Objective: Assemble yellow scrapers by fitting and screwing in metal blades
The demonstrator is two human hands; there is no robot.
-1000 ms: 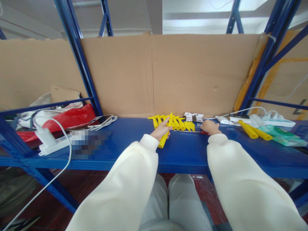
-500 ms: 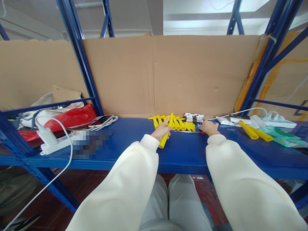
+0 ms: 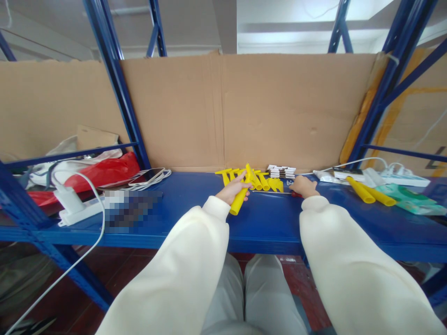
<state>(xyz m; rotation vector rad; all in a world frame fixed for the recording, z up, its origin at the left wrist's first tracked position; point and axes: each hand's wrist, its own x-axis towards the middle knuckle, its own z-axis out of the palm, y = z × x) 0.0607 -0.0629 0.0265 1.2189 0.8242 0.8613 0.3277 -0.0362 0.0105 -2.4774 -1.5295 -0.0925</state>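
My left hand [image 3: 232, 190] is closed around the tubular handle of a yellow plastic scraper [image 3: 238, 202]. The scraper's flat, widened head points away from me and up. Behind it, several similar yellow scrapers [image 3: 265, 184] lie in a row. My right hand [image 3: 303, 186] is at the back of the shelf, fingers drawn together beside small metal pieces [image 3: 289, 183]; what the fingertips hold is hidden. A thin metal shaft, seemingly a screwdriver [image 3: 272, 192], runs toward that hand, with a bit of red under the palm. Flat yellow pieces [image 3: 275, 184] lie between the hands.
A stack of small white-and-dark packs [image 3: 281, 170] stands against the cardboard [image 3: 279, 111]. Two yellow tubes [image 3: 370, 191] and a green packet [image 3: 410, 197] lie right. A power strip [image 3: 82, 211], its cord and a red bag [image 3: 108, 171] are left. Blue uprights [image 3: 129, 102] frame the shelf.
The scraper in my left hand has turned, so its head now shows its broad face instead of its narrow edge. My right hand has stayed nearly in place.
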